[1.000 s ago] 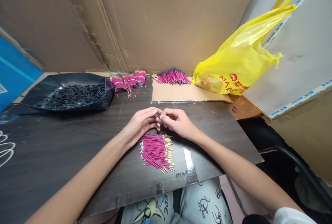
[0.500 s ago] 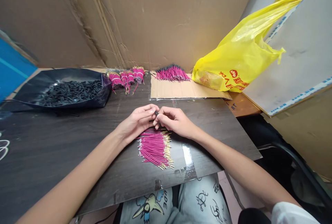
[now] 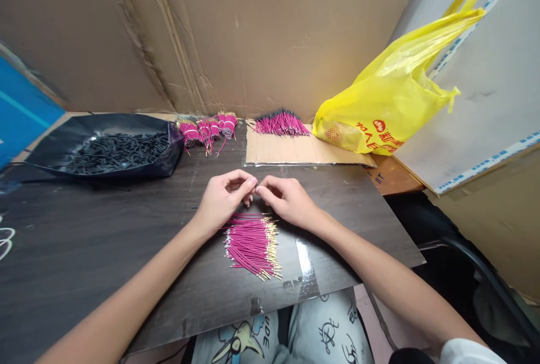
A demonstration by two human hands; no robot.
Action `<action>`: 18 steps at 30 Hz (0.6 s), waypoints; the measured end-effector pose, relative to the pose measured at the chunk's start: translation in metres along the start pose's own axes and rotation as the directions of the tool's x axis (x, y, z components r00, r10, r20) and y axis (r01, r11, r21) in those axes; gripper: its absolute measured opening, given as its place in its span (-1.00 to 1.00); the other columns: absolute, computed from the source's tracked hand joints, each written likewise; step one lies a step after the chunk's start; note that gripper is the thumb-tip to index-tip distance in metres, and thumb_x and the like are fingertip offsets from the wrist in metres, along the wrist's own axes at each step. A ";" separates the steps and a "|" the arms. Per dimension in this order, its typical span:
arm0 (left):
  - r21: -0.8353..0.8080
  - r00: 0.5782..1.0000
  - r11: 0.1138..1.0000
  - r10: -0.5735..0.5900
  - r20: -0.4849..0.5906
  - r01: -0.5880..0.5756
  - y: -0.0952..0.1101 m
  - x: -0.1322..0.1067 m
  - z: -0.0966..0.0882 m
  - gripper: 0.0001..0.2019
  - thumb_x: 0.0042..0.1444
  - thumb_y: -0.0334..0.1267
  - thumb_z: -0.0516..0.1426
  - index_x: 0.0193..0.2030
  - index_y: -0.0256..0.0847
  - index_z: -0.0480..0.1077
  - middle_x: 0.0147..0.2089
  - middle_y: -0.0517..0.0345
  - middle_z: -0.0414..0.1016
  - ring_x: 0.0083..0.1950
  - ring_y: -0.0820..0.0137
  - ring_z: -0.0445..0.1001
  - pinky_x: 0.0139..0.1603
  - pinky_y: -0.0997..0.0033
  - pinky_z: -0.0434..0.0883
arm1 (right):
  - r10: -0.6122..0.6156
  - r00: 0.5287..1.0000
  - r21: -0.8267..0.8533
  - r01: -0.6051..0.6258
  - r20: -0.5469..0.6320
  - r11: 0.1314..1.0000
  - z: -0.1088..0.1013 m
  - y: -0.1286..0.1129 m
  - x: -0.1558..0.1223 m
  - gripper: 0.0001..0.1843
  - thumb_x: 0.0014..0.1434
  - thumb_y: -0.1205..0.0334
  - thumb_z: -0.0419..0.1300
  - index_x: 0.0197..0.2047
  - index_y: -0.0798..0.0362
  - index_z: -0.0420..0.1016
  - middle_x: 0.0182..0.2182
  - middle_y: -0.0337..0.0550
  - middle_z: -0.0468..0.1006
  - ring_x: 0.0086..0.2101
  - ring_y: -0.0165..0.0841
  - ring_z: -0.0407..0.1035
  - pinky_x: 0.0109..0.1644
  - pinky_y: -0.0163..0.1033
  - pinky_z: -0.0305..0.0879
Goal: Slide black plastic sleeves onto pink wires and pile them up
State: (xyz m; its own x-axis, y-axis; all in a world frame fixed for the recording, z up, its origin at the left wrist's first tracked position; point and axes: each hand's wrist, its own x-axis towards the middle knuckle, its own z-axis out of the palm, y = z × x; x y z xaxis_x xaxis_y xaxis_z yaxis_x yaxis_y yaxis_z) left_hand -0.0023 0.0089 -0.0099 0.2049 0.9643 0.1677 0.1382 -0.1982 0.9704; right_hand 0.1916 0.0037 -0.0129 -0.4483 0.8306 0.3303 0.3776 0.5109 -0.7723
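Observation:
My left hand [image 3: 225, 198] and my right hand [image 3: 289, 200] meet above the tabletop, fingertips nearly touching. Both have thumb and forefinger pinched. A sliver of a small black sleeve [image 3: 257, 186] shows at the right fingertips; the left fingers hide whatever they grip. Just below the hands lies a row of loose magenta wires [image 3: 248, 240], with silvery ends to the left and gold-coloured pins to the right. A short thin dark piece [image 3: 194, 207] rests beside my left hand.
A black tray [image 3: 46, 147] of short black sleeves [image 3: 122, 153] stands at left. Tied magenta wire bundles [image 3: 206, 127] lie behind. Black-ended wires [image 3: 282, 124] rest on a cardboard sheet [image 3: 291, 153], next to a yellow plastic bag [image 3: 379, 94]. Cardboard walls the back [image 3: 270, 32].
My left hand has turned and its fingers have closed into a pinch toward the right fingertips. Less of the black sleeve shows now. The view has shifted slightly.

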 end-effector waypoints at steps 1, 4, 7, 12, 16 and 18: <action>-0.024 0.999 1.000 -0.019 -0.041 0.018 0.000 0.000 0.000 -0.74 0.19 -0.11 0.30 -0.34 -0.29 0.50 -0.48 0.18 0.46 -0.49 0.47 0.39 -0.41 0.49 0.38 | -0.015 1.000 -0.054 0.014 -0.013 0.998 0.000 0.001 -0.001 -0.73 0.46 0.16 0.12 -0.24 0.09 0.53 -0.46 -0.32 0.50 -0.46 -0.49 0.30 -0.31 -0.33 0.15; -0.137 0.981 0.987 -0.109 -0.162 0.087 0.001 0.002 -0.001 -0.69 0.08 -0.07 0.37 -0.34 -0.30 0.49 -0.46 0.17 0.46 -0.50 0.45 0.41 -0.46 0.46 0.41 | -0.107 0.993 -0.264 0.091 -0.047 0.960 -0.001 0.004 -0.002 -0.74 0.49 0.18 0.10 -0.05 0.09 0.60 -0.26 -0.17 0.64 -0.31 -0.41 0.46 -0.19 -0.29 0.26; -0.261 0.949 0.956 -0.201 -0.243 0.136 0.004 0.003 -0.003 -0.62 -0.07 -0.04 0.45 -0.35 -0.32 0.49 -0.45 0.17 0.44 -0.50 0.45 0.39 -0.50 0.46 0.41 | -0.187 0.981 -0.453 0.142 -0.054 0.880 -0.002 0.006 -0.002 -0.64 0.51 0.16 0.06 0.13 0.12 0.61 -0.18 -0.03 0.65 -0.21 -0.29 0.53 -0.17 -0.22 0.32; -0.346 0.935 0.929 -0.232 -0.267 0.132 0.006 0.005 -0.006 -0.58 -0.16 -0.04 0.48 -0.35 -0.32 0.49 -0.45 0.18 0.43 -0.51 0.46 0.37 -0.53 0.47 0.40 | -0.172 0.965 -0.254 0.119 -0.198 0.960 0.000 0.003 0.000 -0.66 0.45 0.18 0.15 0.08 0.16 0.67 -0.24 -0.03 0.65 -0.27 -0.32 0.51 -0.17 -0.22 0.38; -0.260 0.941 0.961 -0.173 -0.291 0.096 0.003 0.005 -0.007 -0.62 -0.07 -0.04 0.43 -0.36 -0.31 0.48 -0.47 0.18 0.44 -0.55 0.47 0.37 -0.53 0.48 0.37 | 0.158 0.978 0.212 -0.127 -0.137 0.969 0.002 0.005 0.004 -0.69 0.33 0.10 0.26 -0.02 0.10 0.72 -0.32 -0.11 0.67 -0.41 -0.40 0.45 -0.37 -0.30 0.32; -0.186 0.949 0.980 -0.118 -0.293 0.064 0.001 0.005 -0.008 -0.66 0.01 -0.04 0.38 -0.37 -0.30 0.47 -0.48 0.17 0.44 -0.55 0.47 0.38 -0.52 0.48 0.35 | 0.286 0.958 0.399 -0.259 -0.009 0.880 0.001 0.009 0.007 -0.65 0.25 0.06 0.30 -0.05 0.12 0.72 -0.33 -0.09 0.66 -0.45 -0.41 0.42 -0.48 -0.34 0.26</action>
State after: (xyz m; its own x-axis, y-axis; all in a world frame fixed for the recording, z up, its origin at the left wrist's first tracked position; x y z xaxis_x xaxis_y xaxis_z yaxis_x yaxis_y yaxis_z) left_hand -0.0088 0.0147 -0.0070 -0.1059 0.9897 0.0960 -0.0315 -0.0998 0.9945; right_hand 0.1910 0.0137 -0.0187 -0.3145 0.9439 0.1005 0.1249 0.1461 -0.9814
